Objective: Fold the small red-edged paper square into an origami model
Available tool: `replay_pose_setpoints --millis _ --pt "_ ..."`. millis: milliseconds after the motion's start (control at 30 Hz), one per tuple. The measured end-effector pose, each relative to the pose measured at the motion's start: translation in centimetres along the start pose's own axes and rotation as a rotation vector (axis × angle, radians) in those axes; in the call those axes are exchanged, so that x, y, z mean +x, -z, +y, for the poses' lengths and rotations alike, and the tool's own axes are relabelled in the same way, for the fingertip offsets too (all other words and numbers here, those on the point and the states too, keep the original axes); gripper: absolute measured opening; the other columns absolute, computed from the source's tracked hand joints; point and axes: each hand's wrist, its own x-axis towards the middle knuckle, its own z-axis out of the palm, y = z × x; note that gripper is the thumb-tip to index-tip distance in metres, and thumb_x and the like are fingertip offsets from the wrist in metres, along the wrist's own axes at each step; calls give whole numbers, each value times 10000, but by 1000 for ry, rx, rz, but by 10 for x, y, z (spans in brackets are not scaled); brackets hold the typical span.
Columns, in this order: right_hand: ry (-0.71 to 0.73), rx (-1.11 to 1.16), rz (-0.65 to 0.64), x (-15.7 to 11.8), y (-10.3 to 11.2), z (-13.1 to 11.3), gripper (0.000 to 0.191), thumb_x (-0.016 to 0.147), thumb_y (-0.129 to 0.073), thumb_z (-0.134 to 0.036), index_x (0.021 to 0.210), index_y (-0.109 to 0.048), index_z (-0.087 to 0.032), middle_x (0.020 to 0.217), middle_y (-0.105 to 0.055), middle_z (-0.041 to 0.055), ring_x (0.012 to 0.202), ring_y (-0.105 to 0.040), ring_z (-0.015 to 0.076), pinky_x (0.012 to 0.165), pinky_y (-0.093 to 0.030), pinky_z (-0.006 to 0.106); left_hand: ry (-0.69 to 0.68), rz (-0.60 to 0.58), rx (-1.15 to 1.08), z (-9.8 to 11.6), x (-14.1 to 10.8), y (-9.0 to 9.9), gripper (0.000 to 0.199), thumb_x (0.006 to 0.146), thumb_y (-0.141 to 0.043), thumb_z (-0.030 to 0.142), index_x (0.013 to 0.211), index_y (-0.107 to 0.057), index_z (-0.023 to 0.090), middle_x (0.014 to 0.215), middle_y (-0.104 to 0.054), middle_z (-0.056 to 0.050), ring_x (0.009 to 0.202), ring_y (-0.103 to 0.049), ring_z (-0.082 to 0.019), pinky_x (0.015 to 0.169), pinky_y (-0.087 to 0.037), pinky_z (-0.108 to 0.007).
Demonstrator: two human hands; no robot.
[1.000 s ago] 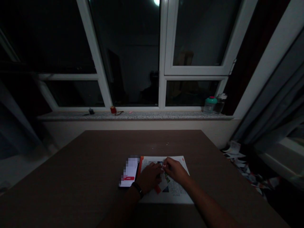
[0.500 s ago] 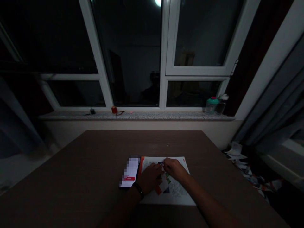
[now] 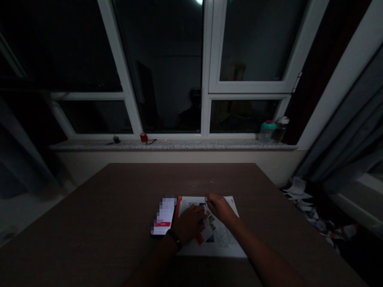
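A printed magazine or booklet point(image 3: 230, 249) with an orange left edge lies on the brown table point(image 3: 119, 199). My left hand point(image 3: 190, 224), a dark band at its wrist, rests on the page with fingers spread, beside a small white and orange paper piece point(image 3: 206, 234). My right hand point(image 3: 218, 206) is above the page's upper part, fingers pinched on something small and pale that I cannot make out. A lit phone point(image 3: 164, 217) lies left of the booklet, touching or very near its edge.
Tiny white scraps point(image 3: 212, 180) lie further back on the table. The windowsill point(image 3: 185, 146) holds a red object point(image 3: 144, 137), a small dark item point(image 3: 116, 139) and a green-lidded bottle point(image 3: 267, 131) beside a clear one. Papers point(image 3: 299, 187) are piled right of the table.
My right hand has moved slightly up and away from my left hand, still pinched. More of the coloured print between them shows. My left hand has barely moved.
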Motion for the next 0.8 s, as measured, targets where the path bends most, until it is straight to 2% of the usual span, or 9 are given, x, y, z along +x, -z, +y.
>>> replay_pose_setpoints --millis 167,267,433,600,800 --pt "-64 136 123 -10 9 1 89 910 -473 -199 864 -550 -204 804 -618 15 719 -578 148 679 -415 233 35 -4 -8 -3 1 -3 308 869 -591 151 1166 -620 226 1330 -546 -36 1209 -463 -248 1048 -365 -381" --pt "-54 190 132 -15 8 -1 72 899 -506 -214 895 -577 -208 788 -622 8 707 -582 146 665 -415 229 70 33 1 -8 3 -8 368 858 -586 117 1208 -600 228 1372 -528 -35 1243 -447 -245 1066 -351 -393" --pt "0 212 72 -16 3 -4 108 849 -519 -136 869 -592 -212 782 -620 -3 716 -587 139 665 -411 217 80 62 -25 -10 5 -9 299 855 -593 115 1130 -610 231 1326 -565 -23 1214 -473 -239 1043 -369 -383" --pt "73 211 -7 -13 2 -8 130 810 -516 -94 752 -558 -202 733 -581 -19 681 -553 120 640 -389 199 99 62 -24 -4 4 -4 205 848 -608 113 1026 -595 214 1221 -606 -25 1150 -506 -226 996 -395 -350" --pt "35 272 -101 -18 6 -6 156 685 -558 -42 672 -537 -196 611 -519 -64 571 -489 92 548 -332 174 117 57 -10 -6 6 -7 231 834 -607 118 1045 -601 211 1209 -608 -36 1145 -514 -229 993 -398 -359"
